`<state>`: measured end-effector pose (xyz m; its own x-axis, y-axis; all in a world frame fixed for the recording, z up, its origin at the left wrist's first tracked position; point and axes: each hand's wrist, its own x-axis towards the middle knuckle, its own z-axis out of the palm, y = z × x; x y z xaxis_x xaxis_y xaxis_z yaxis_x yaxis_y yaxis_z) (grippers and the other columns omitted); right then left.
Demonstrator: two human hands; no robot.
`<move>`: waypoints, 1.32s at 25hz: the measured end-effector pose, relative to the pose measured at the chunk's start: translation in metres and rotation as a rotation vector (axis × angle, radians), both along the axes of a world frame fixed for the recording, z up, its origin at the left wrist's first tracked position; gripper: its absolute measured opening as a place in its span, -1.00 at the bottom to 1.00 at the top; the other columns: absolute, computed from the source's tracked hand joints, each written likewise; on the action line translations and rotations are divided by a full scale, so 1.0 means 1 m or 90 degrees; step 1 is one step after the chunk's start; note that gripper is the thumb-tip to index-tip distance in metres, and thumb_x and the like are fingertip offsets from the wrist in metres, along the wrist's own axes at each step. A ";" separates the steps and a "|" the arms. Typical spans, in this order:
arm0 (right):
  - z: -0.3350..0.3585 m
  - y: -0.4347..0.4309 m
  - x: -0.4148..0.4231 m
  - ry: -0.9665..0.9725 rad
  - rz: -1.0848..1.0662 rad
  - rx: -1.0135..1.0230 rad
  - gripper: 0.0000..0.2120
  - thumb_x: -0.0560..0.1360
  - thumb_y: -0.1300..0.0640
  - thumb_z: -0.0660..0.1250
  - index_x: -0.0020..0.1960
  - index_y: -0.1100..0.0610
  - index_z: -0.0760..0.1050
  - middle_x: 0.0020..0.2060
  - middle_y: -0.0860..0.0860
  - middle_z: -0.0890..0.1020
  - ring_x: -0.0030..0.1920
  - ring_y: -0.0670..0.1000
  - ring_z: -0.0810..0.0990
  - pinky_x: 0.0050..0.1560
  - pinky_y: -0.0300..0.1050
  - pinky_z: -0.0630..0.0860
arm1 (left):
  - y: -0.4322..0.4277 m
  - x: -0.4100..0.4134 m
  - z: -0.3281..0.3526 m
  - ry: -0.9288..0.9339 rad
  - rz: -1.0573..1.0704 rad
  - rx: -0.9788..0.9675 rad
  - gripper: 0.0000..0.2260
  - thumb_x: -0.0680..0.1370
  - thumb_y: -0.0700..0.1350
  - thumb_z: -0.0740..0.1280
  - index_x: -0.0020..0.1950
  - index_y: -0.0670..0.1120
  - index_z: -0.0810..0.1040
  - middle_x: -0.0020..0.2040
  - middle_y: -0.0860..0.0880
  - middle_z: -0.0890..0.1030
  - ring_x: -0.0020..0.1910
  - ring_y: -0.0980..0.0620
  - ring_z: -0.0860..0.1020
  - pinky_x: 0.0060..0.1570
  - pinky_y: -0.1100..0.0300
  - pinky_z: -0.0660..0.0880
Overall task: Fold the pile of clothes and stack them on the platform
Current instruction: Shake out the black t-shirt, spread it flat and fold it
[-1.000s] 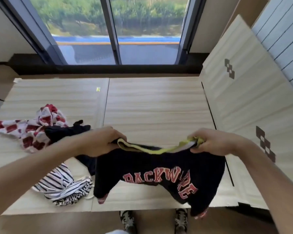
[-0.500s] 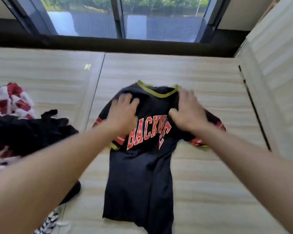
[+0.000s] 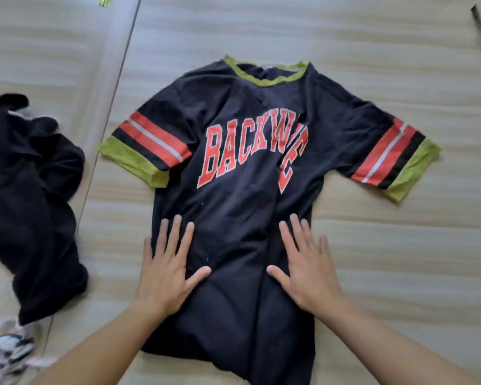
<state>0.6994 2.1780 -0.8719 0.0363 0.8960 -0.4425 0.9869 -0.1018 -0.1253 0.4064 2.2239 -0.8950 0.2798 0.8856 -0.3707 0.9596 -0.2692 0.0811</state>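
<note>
A black T-shirt [image 3: 250, 112] with red lettering, a green collar and red-striped, green-cuffed sleeves lies spread face up on the light wooden platform [image 3: 386, 245], collar pointing away from me. Both sleeves are stretched out to the sides. A lengthwise crease runs down its middle. My left hand [image 3: 168, 269] presses flat on the shirt's lower left part, fingers straight and spread. My right hand [image 3: 307, 266] presses flat on the lower right part in the same way.
A crumpled black garment [image 3: 31, 195] lies on the platform to the left of the shirt. A striped black-and-white garment [image 3: 4, 354] shows at the bottom left corner. A seam between boards [image 3: 117, 79] runs past the left sleeve.
The shirt went from held up by its collar to lying flat with its sleeves spread. My hands have slid from the chest down to the lower body of the shirt.
</note>
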 end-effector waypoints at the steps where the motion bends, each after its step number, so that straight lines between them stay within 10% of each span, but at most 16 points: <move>1: -0.005 -0.003 0.013 -0.022 0.000 0.004 -0.13 0.49 -0.39 0.05 0.65 0.04 -0.05 0.65 0.03 -0.04 0.63 0.11 -0.02 0.53 0.28 0.06 | 0.004 -0.008 -0.001 0.008 -0.001 0.013 -0.12 0.49 0.47 -0.01 0.67 -0.03 -0.03 0.68 -0.07 -0.07 0.65 -0.13 -0.10 0.49 -0.30 0.11; 8: 0.013 0.027 0.105 -0.055 -0.127 0.087 -0.21 0.54 -0.33 -0.08 0.64 0.10 0.05 0.63 0.06 0.13 0.62 0.09 0.09 0.57 0.29 -0.01 | 0.045 0.011 0.017 -0.072 0.056 0.081 -0.21 0.55 0.40 -0.01 0.46 -0.22 0.38 0.50 -0.23 0.29 0.53 -0.27 0.22 0.48 -0.26 0.23; 13: 0.008 0.134 0.158 0.023 -0.204 0.055 -0.25 0.59 -0.37 -0.08 0.65 -0.03 -0.13 0.65 0.02 -0.13 0.64 0.09 -0.11 0.58 0.22 -0.11 | 0.094 0.072 -0.009 -0.122 0.071 0.108 -0.22 0.55 0.35 0.01 0.67 -0.05 0.01 0.68 -0.08 -0.07 0.65 -0.13 -0.15 0.57 -0.26 -0.03; 25: 0.000 0.207 0.285 -0.172 -0.273 -0.136 0.00 0.40 -0.52 -0.25 0.64 0.09 -0.25 0.63 -0.01 -0.25 0.64 0.08 -0.14 0.57 0.27 -0.19 | 0.089 0.079 -0.027 -0.041 0.078 0.178 -0.19 0.51 0.35 0.07 0.64 -0.10 0.17 0.68 -0.08 -0.02 0.65 -0.15 -0.07 0.55 -0.31 -0.02; 30: 0.015 0.233 0.193 -0.089 -0.304 0.138 -0.16 0.48 -0.28 -0.05 0.59 0.24 0.12 0.63 0.17 0.01 0.63 0.15 -0.02 0.55 0.33 -0.08 | 0.091 0.079 -0.027 -0.033 0.069 0.169 -0.19 0.52 0.37 0.08 0.65 -0.06 0.10 0.68 -0.09 -0.03 0.65 -0.15 -0.09 0.56 -0.29 -0.04; 33: -0.002 0.204 0.042 0.090 -0.139 0.219 -0.21 0.53 -0.25 -0.01 0.64 0.14 0.01 0.64 0.10 -0.05 0.64 0.09 -0.14 0.57 0.19 -0.19 | 0.094 0.078 -0.018 -0.074 0.077 0.173 -0.26 0.53 0.34 0.11 0.61 -0.03 0.22 0.64 -0.09 0.16 0.62 -0.18 0.10 0.54 -0.23 0.08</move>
